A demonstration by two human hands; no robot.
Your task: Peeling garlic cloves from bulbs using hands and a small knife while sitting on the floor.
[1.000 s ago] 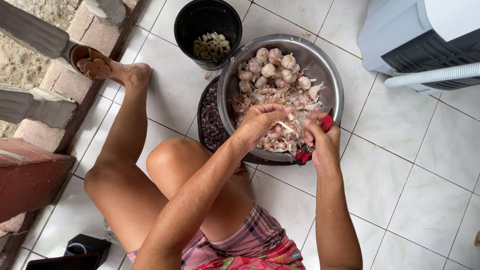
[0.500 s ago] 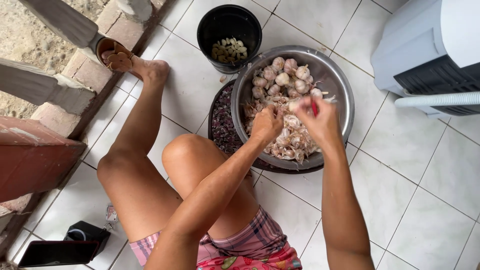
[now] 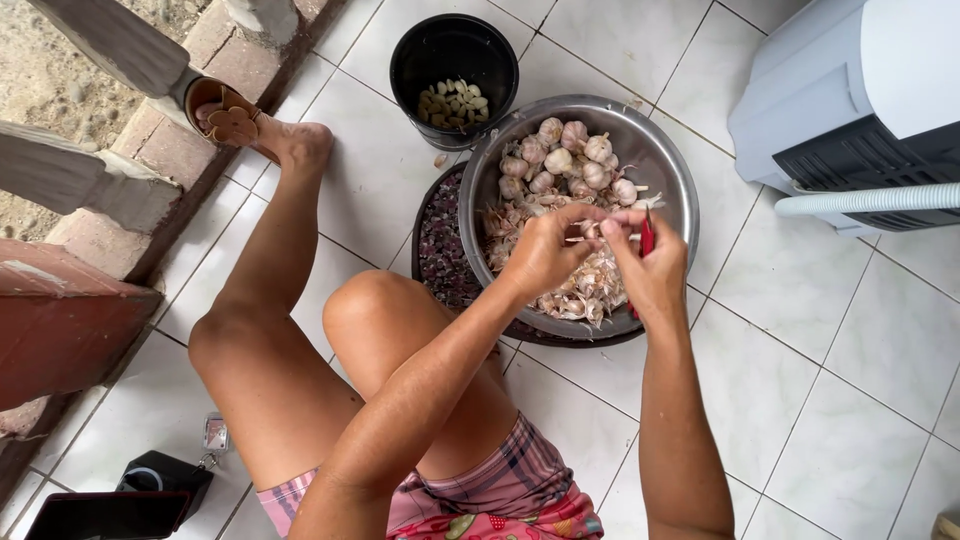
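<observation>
Both hands meet over the wide, round stainless-steel bowl (image 3: pixel 668 165) of whole garlic bulbs and papery skins. The left hand (image 3: pixel 545 252) pinches a small pale garlic piece (image 3: pixel 590 235) at its fingertips, and the piece sits between the two hands, its papery stalk pointing across toward the right hand. The right hand (image 3: pixel 650 268) is clenched around a red-handled paring knife (image 3: pixel 646 238), blade just beside the garlic. Peeled cloves lie well apart in the black plastic bucket (image 3: pixel 420 50) beyond.

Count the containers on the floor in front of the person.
3: a black bucket of peeled cloves at top, a metal bowl of garlic below it, and a dark tray mostly hidden beneath the bowl.
</observation>
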